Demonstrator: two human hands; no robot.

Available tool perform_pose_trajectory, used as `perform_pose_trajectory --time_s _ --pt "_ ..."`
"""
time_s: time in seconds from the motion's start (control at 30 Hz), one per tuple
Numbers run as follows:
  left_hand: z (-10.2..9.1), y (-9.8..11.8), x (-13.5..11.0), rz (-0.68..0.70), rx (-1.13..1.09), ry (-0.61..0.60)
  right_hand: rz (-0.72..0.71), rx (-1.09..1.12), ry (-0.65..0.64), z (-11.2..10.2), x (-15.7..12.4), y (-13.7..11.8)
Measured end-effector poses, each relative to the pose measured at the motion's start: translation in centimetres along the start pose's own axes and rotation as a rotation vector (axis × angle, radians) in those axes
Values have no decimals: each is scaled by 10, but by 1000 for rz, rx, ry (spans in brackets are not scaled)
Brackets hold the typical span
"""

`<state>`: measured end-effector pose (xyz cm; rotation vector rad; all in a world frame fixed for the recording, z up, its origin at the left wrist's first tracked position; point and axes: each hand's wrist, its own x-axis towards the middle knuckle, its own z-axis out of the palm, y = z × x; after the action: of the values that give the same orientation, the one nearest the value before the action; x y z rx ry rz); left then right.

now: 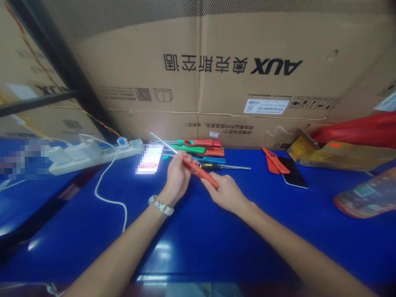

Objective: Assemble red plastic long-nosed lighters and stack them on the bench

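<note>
An orange long-necked lighter (pixel 198 174) is held slantwise over the blue table, its metal tube pointing up to the left. My left hand (pixel 178 175), with a watch on the wrist, is closed around the front of the handle near the tube. The rear end of the handle sits in the closed fingers of my right hand (pixel 227 192). Just behind the hands lie several more lighters in red (pixel 206 143), green (pixel 188 149), orange and blue (pixel 215 160). A screwdriver (pixel 210 166) with a black and yellow handle lies beside them.
A lit phone (pixel 151 160) lies left of the hands, near a white power strip (pixel 95 159) with plugs and a cable. Rightward are orange plastic pieces (pixel 274 161), a dark phone (pixel 295 175) and a bottle (pixel 368 196). A large cardboard box (pixel 216 95) stands behind.
</note>
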<state>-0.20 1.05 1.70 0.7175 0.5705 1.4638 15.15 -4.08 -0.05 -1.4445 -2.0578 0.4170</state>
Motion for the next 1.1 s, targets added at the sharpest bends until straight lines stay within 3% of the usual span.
perform_pose_trajectory --time_s 0.27,0.43,0.63,0.73,1.0,1.07,1.1 --pt "5 -17 -5 -108 107 20 -9 -374 -102 2 -2 -11" --pt "-4 -16 -1 -63 223 -7 -9 -261 -99 4 -4 -10" --pt "-14 -6 5 -89 340 -61 4 -124 5 7 -5 0" --pt "-20 -2 6 -74 523 -34 -11 -115 35 4 -4 5" --pt "-24 15 0 -193 1006 -30 -26 -33 -85 -7 -2 7" --pt "-24 26 -1 -141 1156 -55 -42 -24 -91 -10 -1 10" --pt "-25 31 -1 -44 1259 -82 -65 -16 -92 -12 0 12"
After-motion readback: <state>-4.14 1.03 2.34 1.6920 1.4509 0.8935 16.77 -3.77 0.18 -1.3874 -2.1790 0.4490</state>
